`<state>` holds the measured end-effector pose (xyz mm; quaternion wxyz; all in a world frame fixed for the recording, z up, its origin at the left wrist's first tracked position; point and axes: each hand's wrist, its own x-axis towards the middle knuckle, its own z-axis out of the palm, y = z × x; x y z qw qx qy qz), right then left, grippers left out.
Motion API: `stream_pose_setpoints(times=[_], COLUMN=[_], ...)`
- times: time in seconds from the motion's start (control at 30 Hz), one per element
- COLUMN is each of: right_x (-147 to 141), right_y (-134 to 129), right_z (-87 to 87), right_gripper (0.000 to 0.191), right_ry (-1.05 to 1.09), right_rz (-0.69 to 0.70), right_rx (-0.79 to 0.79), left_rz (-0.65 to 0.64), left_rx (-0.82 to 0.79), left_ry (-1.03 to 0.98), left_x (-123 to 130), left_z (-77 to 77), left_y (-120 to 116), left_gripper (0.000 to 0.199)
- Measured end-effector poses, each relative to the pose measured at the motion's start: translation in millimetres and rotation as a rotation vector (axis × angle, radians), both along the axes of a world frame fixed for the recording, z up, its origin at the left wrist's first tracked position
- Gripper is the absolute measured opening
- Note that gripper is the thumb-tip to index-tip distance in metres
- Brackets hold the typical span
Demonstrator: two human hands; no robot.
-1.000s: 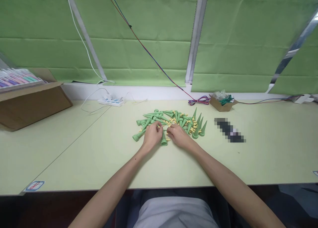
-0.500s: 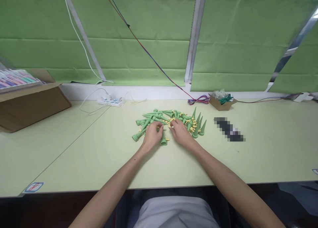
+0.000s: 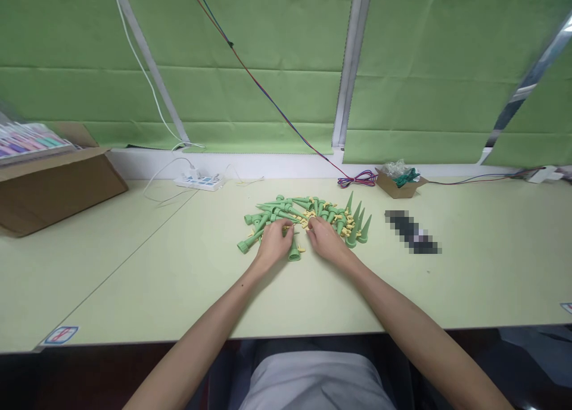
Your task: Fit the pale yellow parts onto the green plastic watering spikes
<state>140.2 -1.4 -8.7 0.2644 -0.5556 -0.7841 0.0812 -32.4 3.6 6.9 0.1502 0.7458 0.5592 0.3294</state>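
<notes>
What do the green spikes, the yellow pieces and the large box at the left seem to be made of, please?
Green spikes: probably moulded plastic, fairly smooth, judging by their even colour and repeated shape.
Yellow pieces: likely plastic too, from their uniform colour; too small to judge the finish.
Large box: apparently cardboard, matte, with plain brown, flat sides.

The pale counter [image 3: 179,297] carried a heap of green cones [image 3: 292,210] mixed with yellow pieces [image 3: 306,219], several cones standing point-up at the heap's right end. A large cardboard box [image 3: 62,186] sat far left. Along the back lay a white power strip [image 3: 203,182], coiled wires [image 3: 357,179] and a small open box [image 3: 399,189]; a blurred dark object [image 3: 412,233] lay right of the heap.
</notes>
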Motion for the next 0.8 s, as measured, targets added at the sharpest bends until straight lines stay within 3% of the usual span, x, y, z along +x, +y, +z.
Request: stream_pose_setpoints(times=[0.47,0.6,0.8], right_x=[1.9,1.3,-0.8], right_y=[1.0,3.6,9.8], right_z=[-0.7,-0.9,-4.7], right_gripper=[0.009,0.008,0.008], right_ry=[0.026,0.157,0.377], right_rz=[0.004,0.032,0.064], right_rx=[0.016,0.085,0.127], left_rz=[-0.002,-0.023,-0.162], left_rx=[-0.001,-0.008,0.048], left_ry=[-0.014,-0.051,-0.102], left_x=[0.4,2.2,4.5], left_z=[-0.2,1.6,-0.3], left_y=[0.2,-1.4,-2.0], left_gripper=[0.025,0.019,0.015])
